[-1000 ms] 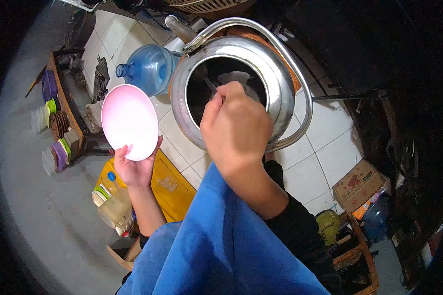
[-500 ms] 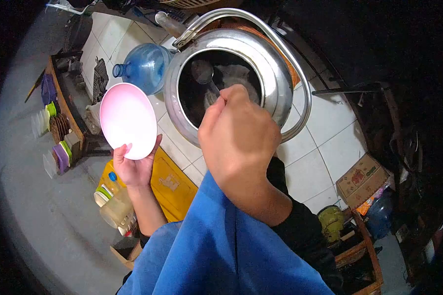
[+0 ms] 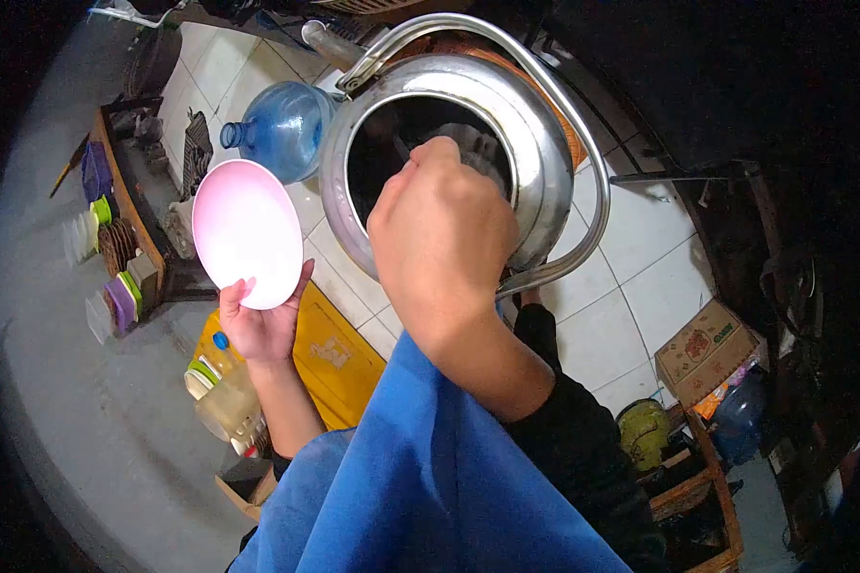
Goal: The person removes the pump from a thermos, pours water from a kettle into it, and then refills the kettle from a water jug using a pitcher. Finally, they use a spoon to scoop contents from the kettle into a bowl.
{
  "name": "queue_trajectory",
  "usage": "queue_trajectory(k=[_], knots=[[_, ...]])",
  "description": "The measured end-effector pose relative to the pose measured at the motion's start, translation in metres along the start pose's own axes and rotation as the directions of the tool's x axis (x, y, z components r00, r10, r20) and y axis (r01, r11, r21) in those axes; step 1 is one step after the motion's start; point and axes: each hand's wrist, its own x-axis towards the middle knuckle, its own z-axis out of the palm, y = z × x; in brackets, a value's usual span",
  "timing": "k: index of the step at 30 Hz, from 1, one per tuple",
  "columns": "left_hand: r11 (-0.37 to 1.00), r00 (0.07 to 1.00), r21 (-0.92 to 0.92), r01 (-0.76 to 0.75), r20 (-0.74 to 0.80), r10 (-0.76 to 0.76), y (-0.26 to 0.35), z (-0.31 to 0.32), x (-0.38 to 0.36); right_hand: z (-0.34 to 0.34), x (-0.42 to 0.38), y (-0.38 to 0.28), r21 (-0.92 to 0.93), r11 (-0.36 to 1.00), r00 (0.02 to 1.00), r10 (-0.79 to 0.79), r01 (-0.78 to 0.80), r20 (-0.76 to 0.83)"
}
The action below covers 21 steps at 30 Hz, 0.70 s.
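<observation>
A large metal kettle [image 3: 545,153] stands uncovered before me, its hoop handle swung to the right and its inside dark. Over the opening is my right hand [image 3: 444,224], fingers closed around a spoon [image 3: 400,146]. Only a bit of the spoon's handle shows; its bowl is lost in the dark of the kettle. My left hand [image 3: 266,320] grips a pink-white oval-looking plate [image 3: 248,229] by its lower rim, thumb on top. The plate is tilted towards me, left of the kettle, with nothing visible on it.
Behind the plate lies a blue water jug [image 3: 287,129] on white tiles. A yellow stool-like surface [image 3: 330,363] is below my left hand. Plastic containers [image 3: 115,306] line the left. To the right are a cardboard box [image 3: 705,351] and a wooden crate [image 3: 707,487].
My right hand has moved slightly left and up over the kettle's opening. The spoon's bowl, seen earlier, is now out of sight inside. My left hand and the plate have hardly moved.
</observation>
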Motion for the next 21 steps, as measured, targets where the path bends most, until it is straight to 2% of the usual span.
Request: queue_trajectory(k=[7,9,12,14,21], knots=[[1.000,1.000,0.017,-0.004,-0.025,0.005,-0.002,0.000,-0.001,-0.002,-0.003,0.000,-0.029,1.000,0.999,0.002,-0.001,0.033],[1.000,0.999,0.015,-0.010,-0.038,0.010,-0.002,0.000,0.000,-0.004,-0.004,0.000,0.038,0.998,0.996,0.041,-0.045,0.080],[1.000,0.999,0.015,-0.011,-0.033,0.011,-0.002,0.001,0.001,-0.006,-0.007,0.001,0.043,0.998,0.995,0.049,-0.052,0.085],[0.997,0.998,0.077,0.013,-0.065,-0.008,-0.001,0.003,0.001,-0.006,-0.008,0.003,0.059,0.998,0.997,0.034,-0.037,0.064],[0.996,0.998,0.090,0.010,-0.065,-0.004,-0.001,0.005,0.002,-0.007,-0.014,0.009,0.127,0.991,0.999,-0.033,0.031,0.014]])
